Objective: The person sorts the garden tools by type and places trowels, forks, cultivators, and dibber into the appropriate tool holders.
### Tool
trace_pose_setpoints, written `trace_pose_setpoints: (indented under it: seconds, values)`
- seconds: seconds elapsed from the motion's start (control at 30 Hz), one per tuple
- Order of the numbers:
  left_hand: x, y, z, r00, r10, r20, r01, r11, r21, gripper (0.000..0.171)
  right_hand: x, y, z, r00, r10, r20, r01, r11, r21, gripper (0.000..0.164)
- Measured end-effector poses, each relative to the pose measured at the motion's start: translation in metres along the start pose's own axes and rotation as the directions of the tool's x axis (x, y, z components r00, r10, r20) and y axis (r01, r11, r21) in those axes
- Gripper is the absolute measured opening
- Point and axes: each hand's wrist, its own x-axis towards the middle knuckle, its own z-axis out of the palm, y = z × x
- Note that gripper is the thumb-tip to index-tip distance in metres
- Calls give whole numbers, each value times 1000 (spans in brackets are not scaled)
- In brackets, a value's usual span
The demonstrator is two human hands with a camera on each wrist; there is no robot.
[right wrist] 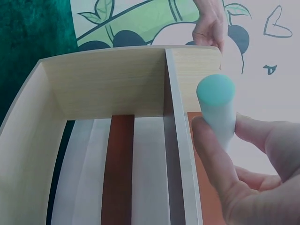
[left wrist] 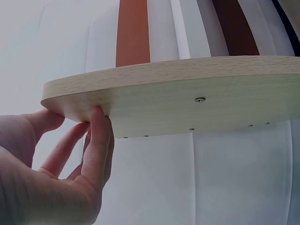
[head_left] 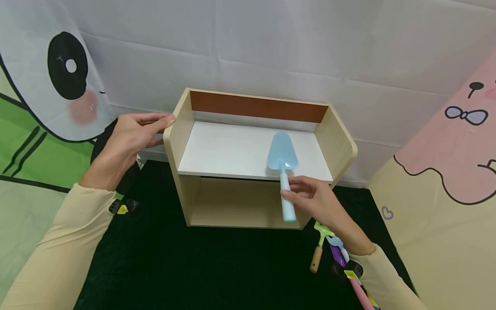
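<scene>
A light-blue garden trowel [head_left: 282, 150] is pinched by its pale handle between the thumb and fingers of my right hand [head_left: 315, 199]. Its blade points away over the white upper shelf [head_left: 228, 148] of a small wooden shelf unit [head_left: 337, 142]. The right wrist view shows the handle's teal end [right wrist: 216, 89] above the fingertips. My left hand [head_left: 135, 133] rests its fingertips against the outer face of the unit's left side panel [left wrist: 154, 101], near the rounded top corner. Those fingers are fairly straight and touch the panel without curling round it.
Below the white shelf is an open lower compartment [head_left: 236, 202]. On the dark green floor [head_left: 217, 267] to the right lie a green hand fork with a wooden handle [head_left: 317, 258] and several coloured tools partly behind my right forearm. A printed white cloth [head_left: 271, 51] hangs behind the unit.
</scene>
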Motion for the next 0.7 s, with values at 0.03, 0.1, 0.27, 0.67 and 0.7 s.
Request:
trace_pose_setpoints:
  seconds: [0.03, 0.1, 0.27, 0.67, 0.7]
  values:
    - [0, 0, 0, 1000, 1, 0, -1, 1000, 0, 71, 2, -2, 0, 1000, 4, 1, -4, 1000, 2, 47]
    - [0, 0, 0, 1000, 3, 1, -3, 1000, 1, 71, 7, -5, 1, 1000, 8, 3, -8, 1000, 11, 49]
    - [0, 1, 0, 1000, 6, 5, -6, 1000, 4, 71, 19, -14, 1, 1000, 12, 0, -12, 1000, 7, 52]
    - [-1, 1, 0, 1000, 10, 9, -10, 1000, 10, 72, 43, -26, 7, 1000, 23, -5, -23, 999, 31, 55]
    - [-1, 1, 0, 1000, 10, 10, -10, 1000, 12, 73, 45, -26, 7, 1000, 23, -4, -23, 999, 35, 55]
